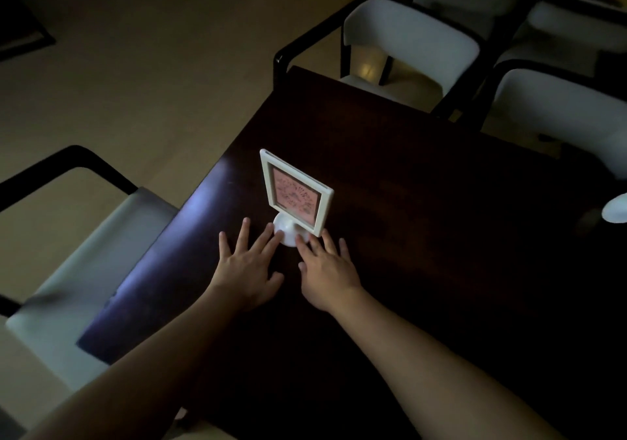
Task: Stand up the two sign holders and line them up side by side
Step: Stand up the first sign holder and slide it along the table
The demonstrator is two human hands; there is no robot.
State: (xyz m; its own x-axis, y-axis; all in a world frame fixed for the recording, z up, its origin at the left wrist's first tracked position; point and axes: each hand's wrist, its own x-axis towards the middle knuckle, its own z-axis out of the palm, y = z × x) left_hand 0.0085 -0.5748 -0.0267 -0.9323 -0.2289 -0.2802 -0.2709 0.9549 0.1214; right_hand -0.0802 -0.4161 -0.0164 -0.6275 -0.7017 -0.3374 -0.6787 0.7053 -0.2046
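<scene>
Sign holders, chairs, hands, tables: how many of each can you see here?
Sign holders: 2, one upright, one only partly visible at the right edge
Chairs: 4
Hands: 2, left, right
Tables: 1
Total: 9

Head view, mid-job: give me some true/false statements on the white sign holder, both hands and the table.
1. The white-framed sign holder with a pink insert stands upright on its round base. True.
2. It lies flat on the dark wooden table. False: it stands.
3. Fingertips of the left hand and right hand touch the base. True.
4. The right hand grips the frame's top. False: it is flat by the base.
</scene>
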